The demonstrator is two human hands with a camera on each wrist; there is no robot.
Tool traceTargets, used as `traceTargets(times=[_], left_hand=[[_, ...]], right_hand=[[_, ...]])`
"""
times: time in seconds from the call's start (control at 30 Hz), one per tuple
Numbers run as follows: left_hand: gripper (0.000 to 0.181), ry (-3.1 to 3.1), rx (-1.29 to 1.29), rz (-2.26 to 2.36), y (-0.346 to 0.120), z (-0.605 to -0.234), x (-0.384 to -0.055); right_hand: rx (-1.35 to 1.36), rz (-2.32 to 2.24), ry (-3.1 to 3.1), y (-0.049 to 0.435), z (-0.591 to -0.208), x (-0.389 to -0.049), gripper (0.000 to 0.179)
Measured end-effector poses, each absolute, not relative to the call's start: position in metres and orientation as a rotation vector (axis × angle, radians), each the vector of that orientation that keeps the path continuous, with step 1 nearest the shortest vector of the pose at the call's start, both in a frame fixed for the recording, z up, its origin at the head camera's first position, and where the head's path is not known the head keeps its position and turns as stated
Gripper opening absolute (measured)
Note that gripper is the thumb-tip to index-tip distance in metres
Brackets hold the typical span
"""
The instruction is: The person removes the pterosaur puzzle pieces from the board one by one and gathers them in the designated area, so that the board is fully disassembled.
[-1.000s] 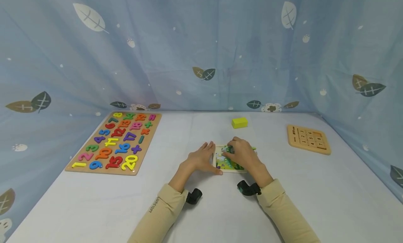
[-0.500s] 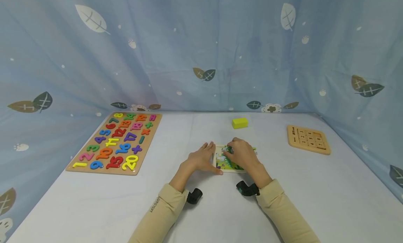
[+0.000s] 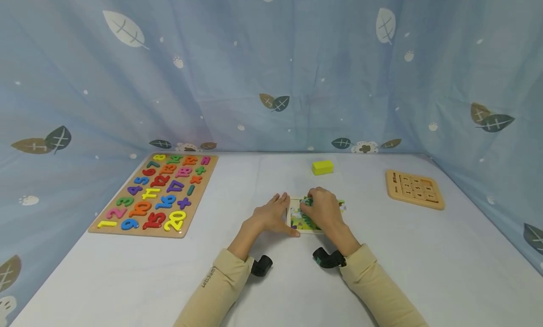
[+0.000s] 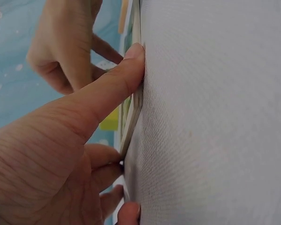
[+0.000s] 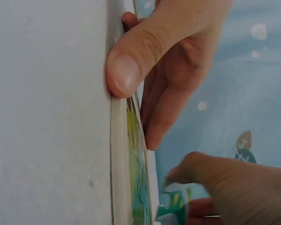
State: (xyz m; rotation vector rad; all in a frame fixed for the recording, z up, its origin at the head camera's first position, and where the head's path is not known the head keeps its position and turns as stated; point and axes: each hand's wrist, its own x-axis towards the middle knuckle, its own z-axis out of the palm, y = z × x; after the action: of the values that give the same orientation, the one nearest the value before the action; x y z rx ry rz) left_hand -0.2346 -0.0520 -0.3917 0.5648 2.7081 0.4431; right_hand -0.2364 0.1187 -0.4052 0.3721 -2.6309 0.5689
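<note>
Your left hand (image 3: pixel 271 215) lies flat on the table (image 3: pixel 382 251) with straight fingers, its thumb (image 4: pixel 113 89) pressed against the near edge of the small picture puzzle board (image 3: pixel 302 222) that sits between your two hands. Your right hand (image 3: pixel 324 209) is arched over the board with fingers curled down; the right wrist view shows them pinching a green puzzle piece (image 5: pixel 170 206) just above the picture surface, at the far part of the board. To seat the piece well, I would judge that you should keep the left thumb firm on the edge so the board cannot slide, lower the piece level rather than tilted, and let it drop into its recess before you press. Your right hand hides most of the picture in the head view, so how many pieces are already in I cannot tell. Beyond your right hand, well apart, stands a yellow block (image 3: pixel 323 167); further off to the right lies a wooden sliding number tile board (image 3: pixel 414 189), and far out to the left of your left hand the big number board (image 3: pixel 158 193) with its coloured digits. None of these is near enough to hinder you. The blue leaf-patterned curtain (image 3: pixel 271 68) closes off the back and sides.
</note>
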Motion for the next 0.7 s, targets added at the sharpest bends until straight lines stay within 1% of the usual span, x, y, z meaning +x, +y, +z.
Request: traceTargets(times=[0.37, 0.7], left_hand=[[0.109, 2.710, 0.563, 0.444, -0.053, -0.391, -0.236], [0.110, 2.701, 0.573, 0.474, -0.053, -0.393, -0.237]], right_hand=[[0.303, 0.719, -2.669, 0.138, -0.384, -0.238, 0.031], [0.198, 0.746, -2.796, 0.169, -0.374, -0.241, 0.031]])
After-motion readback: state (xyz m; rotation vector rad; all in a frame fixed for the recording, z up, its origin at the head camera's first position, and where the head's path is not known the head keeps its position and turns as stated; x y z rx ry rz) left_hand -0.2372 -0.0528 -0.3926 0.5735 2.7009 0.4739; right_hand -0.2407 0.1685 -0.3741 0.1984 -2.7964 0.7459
